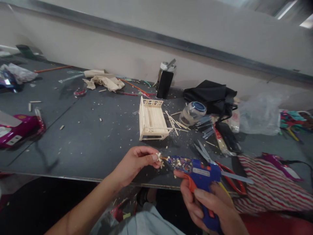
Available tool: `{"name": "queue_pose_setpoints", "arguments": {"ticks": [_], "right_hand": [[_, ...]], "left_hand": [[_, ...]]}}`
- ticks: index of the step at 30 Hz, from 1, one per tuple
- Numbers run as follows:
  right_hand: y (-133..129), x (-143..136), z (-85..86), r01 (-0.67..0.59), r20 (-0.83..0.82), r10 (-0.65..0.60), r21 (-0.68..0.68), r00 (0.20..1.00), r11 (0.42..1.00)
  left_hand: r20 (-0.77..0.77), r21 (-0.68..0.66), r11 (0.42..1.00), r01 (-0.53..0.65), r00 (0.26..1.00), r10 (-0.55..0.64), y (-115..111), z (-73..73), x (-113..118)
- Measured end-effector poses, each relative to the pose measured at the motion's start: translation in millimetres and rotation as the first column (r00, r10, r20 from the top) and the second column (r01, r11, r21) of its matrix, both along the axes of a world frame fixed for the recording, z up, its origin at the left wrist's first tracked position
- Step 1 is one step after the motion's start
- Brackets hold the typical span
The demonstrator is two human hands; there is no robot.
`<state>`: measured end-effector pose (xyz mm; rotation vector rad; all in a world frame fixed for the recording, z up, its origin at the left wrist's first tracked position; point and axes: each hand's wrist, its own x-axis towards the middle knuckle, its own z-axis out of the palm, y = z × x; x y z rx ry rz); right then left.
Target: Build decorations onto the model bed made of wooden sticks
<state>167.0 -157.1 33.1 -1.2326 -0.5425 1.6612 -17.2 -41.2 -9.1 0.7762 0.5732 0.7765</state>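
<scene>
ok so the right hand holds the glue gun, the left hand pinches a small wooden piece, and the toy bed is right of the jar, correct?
No, the toy bed is left of the jar, as the head view shows. The right hand does hold the glue gun, and the left hand pinches a small wooden piece.

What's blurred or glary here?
Head view: striped cloth at lower right looks smeared, text on the glue gun unreadable; head view: miniature wooden bed mid-frame fairly crisp; head view: bright ceiling lights at top right.
</scene>
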Motion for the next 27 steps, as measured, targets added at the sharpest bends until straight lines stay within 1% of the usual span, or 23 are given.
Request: {"name": "queue_pose_setpoints", "arguments": {"ticks": [6,14,21,27], "right_hand": [[-0.9,2.8,-0.9,0.007,-0.016,-0.008,-0.023,1.000,1.000],[-1.1,5.0,-6.7,-0.004,-0.028,0.004,-0.009,1.000,1.000],[-1.5,3.5,-5.2,-0.012,-0.017,0.012,0.015,1.000,1.000],[-1.6,1.8,-3.4,-0.001,0.002,0.001,0.002,1.000,1.000]], "left_hand": [[0.005,0.013,1.000,0.003,1.000,-0.003,-0.4,0.0,-0.3],[-0.007,-0.003,1.000,0.001,1.000,-0.001,-0.7,1.5,-0.7],[-0.018,0.005,1.000,0.002,1.000,-0.002,-0.6,2.3,-0.6],[-0.008,0.007,1.000,0.004,1.000,-0.004,-0.8,2.0,-0.3]]}}
